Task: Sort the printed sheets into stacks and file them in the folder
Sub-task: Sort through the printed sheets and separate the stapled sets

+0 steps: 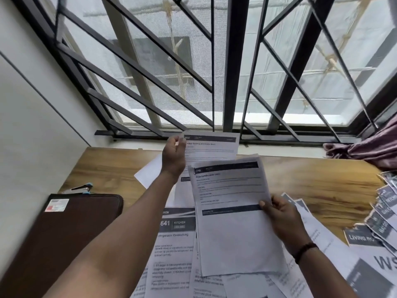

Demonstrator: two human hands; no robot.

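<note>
Mid-sort: my left hand [174,154] pinches one sheet [211,147] toward the table's far edge, right hand [280,218] grips the held stack [234,214]; next, choosing its pile; folder [64,229] waits near the left edge.

Brown folder [64,229], seemingly blue-tipped stapler [82,188]

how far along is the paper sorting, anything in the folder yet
Early. Done: some label cards lie fanned on the desk's right side. In hand: the left hand pinches one sheet and the right hand grips a second sheet. Left: loose printed sheets overlap on the desk, and the brown folder lies closed.
</note>
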